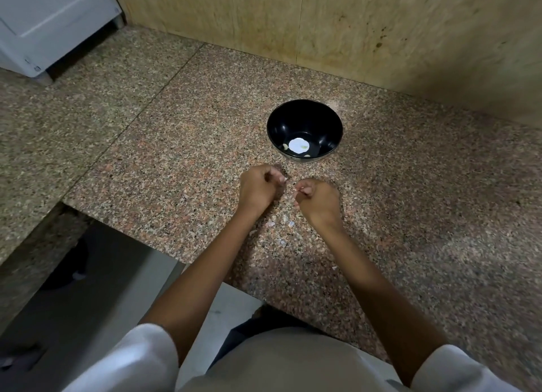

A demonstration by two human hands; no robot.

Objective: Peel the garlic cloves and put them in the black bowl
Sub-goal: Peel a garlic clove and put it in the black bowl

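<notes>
Garlic clove (283, 179), a small pale thing and hard to make out, is sitting pinched at the curled fingertips of the left hand (259, 187), just in front of the black bowl (275, 127) and apart from it. The right hand (318, 196) is hovering just beside, its fingers curled in against the thumb; whether it is gripping a sliver of skin I cannot tell. A few peeled cloves (285, 147) are already lying in the bottom of the bowl, and skin scraps (291, 223) are lying on the speckled stone counter (176, 157) between the wrists. Peeling looks to be the step in hand, with the task partly done. The next move is probably calling for the right fingers to strip off whatever skin remains, then for the left hand to carry the clove forward over the rim and let it go.
</notes>
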